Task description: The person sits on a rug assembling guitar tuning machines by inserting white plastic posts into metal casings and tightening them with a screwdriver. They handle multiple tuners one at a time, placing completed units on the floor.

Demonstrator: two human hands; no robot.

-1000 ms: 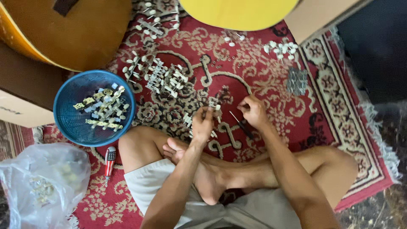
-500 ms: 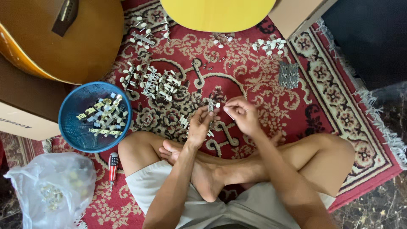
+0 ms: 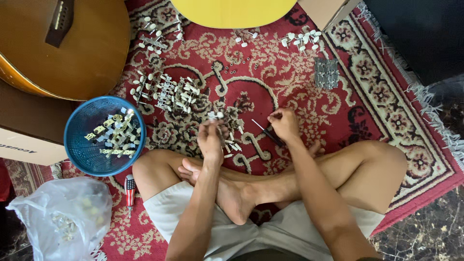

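I sit cross-legged on a red patterned rug [image 3: 377,111]. My left hand [image 3: 211,139] is raised above the rug and holds a guitar tuning machine [image 3: 215,116] with white knobs at its fingertips. My right hand [image 3: 285,124] is to the right of it, down near the rug, and grips a thin screwdriver [image 3: 265,131] whose shaft points up and left. A few loose tuning machines [image 3: 233,145] lie on the rug between the two hands.
Rows of tuning machines [image 3: 164,92] lie on the rug ahead. A blue basket [image 3: 79,145] with more sits at left, below a brown guitar body [image 3: 58,43]. A yellow guitar body [image 3: 232,9], a cardboard box [image 3: 19,140], a plastic bag [image 3: 58,217] and a red-handled screwdriver [image 3: 129,189] surround me.
My hands were together working on one tuning machine. They have now drawn apart: the left keeps the part, the right has moved right and down with the screwdriver.
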